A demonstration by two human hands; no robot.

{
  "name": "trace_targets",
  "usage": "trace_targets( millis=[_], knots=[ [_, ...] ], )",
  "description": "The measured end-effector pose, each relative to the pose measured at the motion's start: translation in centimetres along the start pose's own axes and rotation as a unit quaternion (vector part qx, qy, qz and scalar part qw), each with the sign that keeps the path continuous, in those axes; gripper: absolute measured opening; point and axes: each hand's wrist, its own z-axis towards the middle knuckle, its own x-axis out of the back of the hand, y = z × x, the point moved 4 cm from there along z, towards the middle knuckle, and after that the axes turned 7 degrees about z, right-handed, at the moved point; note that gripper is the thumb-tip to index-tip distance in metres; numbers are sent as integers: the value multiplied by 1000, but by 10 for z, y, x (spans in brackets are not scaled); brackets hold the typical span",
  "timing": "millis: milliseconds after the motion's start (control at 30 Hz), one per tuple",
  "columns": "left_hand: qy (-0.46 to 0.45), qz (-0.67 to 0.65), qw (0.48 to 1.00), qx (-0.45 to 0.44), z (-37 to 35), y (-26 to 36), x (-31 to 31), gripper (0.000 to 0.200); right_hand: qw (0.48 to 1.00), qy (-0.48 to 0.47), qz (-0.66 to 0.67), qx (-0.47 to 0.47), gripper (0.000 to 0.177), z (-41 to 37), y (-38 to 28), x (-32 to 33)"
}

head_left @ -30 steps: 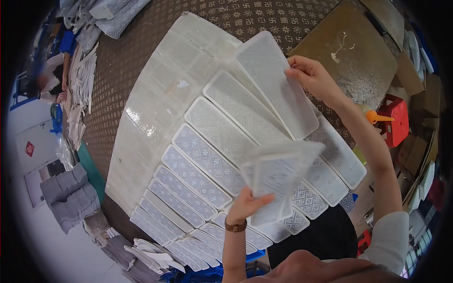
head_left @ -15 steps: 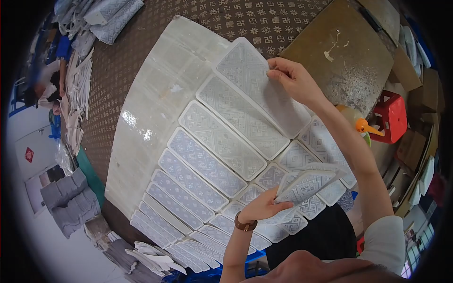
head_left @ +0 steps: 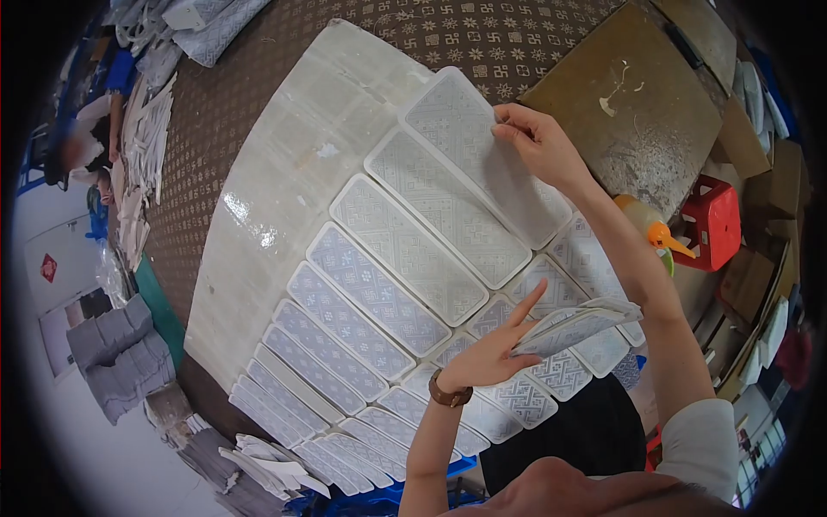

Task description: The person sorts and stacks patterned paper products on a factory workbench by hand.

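Observation:
My right hand (head_left: 538, 142) presses its fingertips on the edge of a long white patterned panel (head_left: 469, 146), which lies flat at the far end of a row of like panels. My left hand (head_left: 495, 349), with a brown wristwatch, holds a small stack of patterned panels (head_left: 575, 326) above the near part of the board, index finger stretched out. Several panels (head_left: 379, 293) lie side by side in two rows on a glossy white board (head_left: 284, 181).
A brown patterned table (head_left: 215, 112) carries the board. To the right stand a brown slab (head_left: 629, 95), a glue bottle with orange nozzle (head_left: 650, 228) and a red stool (head_left: 717, 220). Stacks of grey and white pieces (head_left: 121, 353) lie at the left. Another person (head_left: 86, 146) is at the far left.
My right hand lowered the long panel from the air onto the board and now presses it flat. My left hand drew the stack downward and to the right, extending its index finger.

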Motion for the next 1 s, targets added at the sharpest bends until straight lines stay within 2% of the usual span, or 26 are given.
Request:
trace_targets(
  millis=[300, 400, 667, 900, 1000],
  knots=[
    [-16, 13, 999, -27, 24, -6, 12, 54, 1000, -22, 18, 3, 20, 5, -3, 4],
    [-23, -39, 999, -15, 28, -3, 13, 51, 999, -33, 28, 6, 20, 6, -2, 2],
    [-16, -29, 999, -29, 40, -20, 18, 55, 1000, 4, 11, 10, 20, 9, 10, 5],
    [-10, -1, 999, -39, 42, -25, 20, 55, 998, 23, -61, 2, 19, 11, 20, 2],
    [-12, -15, 999, -41, 41, -30, 20, 56, 993, 36, -107, 31, 22, 14, 18, -1]
  ],
)
